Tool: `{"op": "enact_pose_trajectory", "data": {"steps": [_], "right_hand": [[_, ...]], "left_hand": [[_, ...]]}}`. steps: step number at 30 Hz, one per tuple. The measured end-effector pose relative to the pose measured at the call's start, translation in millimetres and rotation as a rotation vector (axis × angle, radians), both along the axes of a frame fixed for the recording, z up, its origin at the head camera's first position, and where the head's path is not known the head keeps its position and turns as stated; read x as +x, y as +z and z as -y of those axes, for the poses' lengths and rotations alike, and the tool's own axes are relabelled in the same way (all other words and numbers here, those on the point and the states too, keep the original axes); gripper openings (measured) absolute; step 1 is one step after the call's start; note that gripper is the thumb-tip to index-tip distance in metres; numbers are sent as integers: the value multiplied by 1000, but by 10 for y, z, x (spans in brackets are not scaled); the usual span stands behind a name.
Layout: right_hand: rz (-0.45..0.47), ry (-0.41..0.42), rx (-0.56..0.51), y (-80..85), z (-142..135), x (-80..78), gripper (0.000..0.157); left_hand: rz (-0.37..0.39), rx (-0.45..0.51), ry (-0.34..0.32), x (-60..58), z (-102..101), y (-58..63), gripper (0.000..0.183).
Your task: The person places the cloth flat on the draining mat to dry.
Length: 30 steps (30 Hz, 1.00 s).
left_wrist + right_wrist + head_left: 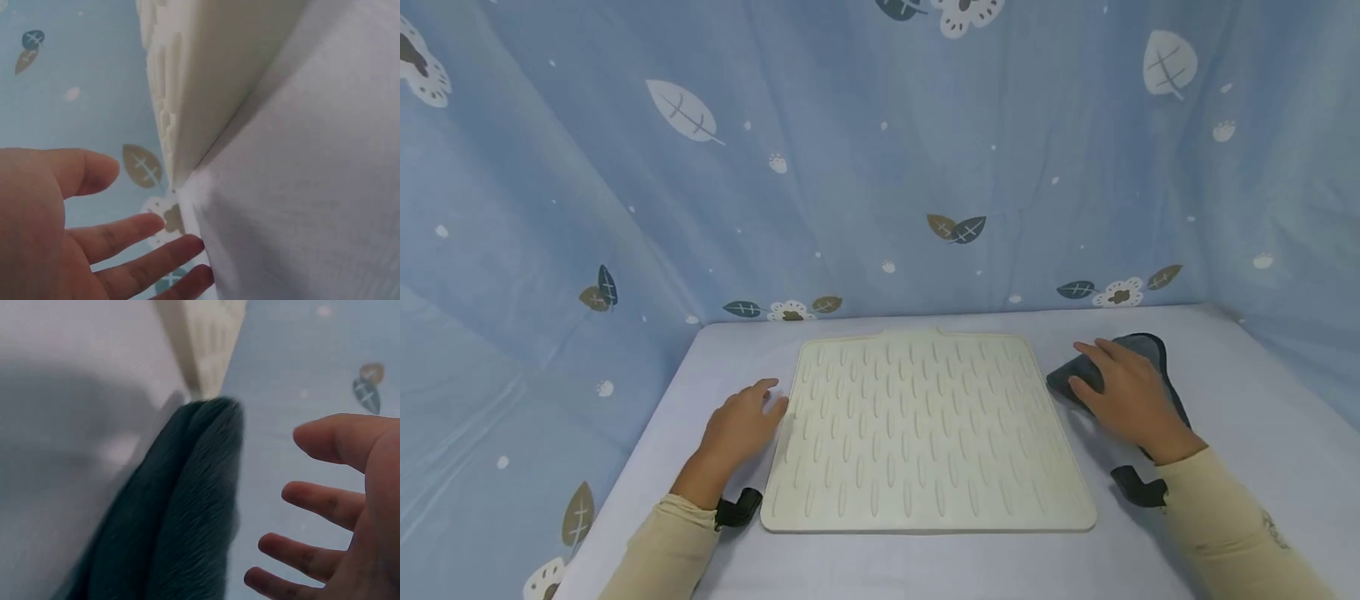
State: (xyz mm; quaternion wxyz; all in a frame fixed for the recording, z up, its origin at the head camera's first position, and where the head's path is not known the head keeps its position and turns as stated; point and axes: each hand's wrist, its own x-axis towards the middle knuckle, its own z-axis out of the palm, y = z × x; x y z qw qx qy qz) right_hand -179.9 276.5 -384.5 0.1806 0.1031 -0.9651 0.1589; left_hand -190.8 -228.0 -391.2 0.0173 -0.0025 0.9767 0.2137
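Note:
A cream mat with rows of raised oval ridges (917,425) lies flat on the white-covered table, a small tab on its far edge. Close to the mat's left edge is my left hand (741,425), its fingers spread and holding nothing; the left wrist view shows the mat's thick side (206,81) beyond the thumb. My right hand (1123,396) is over a folded dark grey-blue cloth (1150,350) to the right of the mat. In the right wrist view the plush, layered cloth (194,506) stands apart from the loosely extended fingers (306,556).
A blue curtain with leaf and flower prints (850,167) hangs behind the table and at both sides. The white table cover (917,571) shows around the mat. Black wrist mounts (741,508) stick out from both sleeves.

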Motion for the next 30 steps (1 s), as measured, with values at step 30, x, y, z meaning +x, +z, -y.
{"op": "enact_pose_trajectory", "data": {"steps": [30], "right_hand": [[228,-77,118,-241,-259,-130,58]], "left_hand": [[-27,-42,-47,-12,8,-112,33]]}}
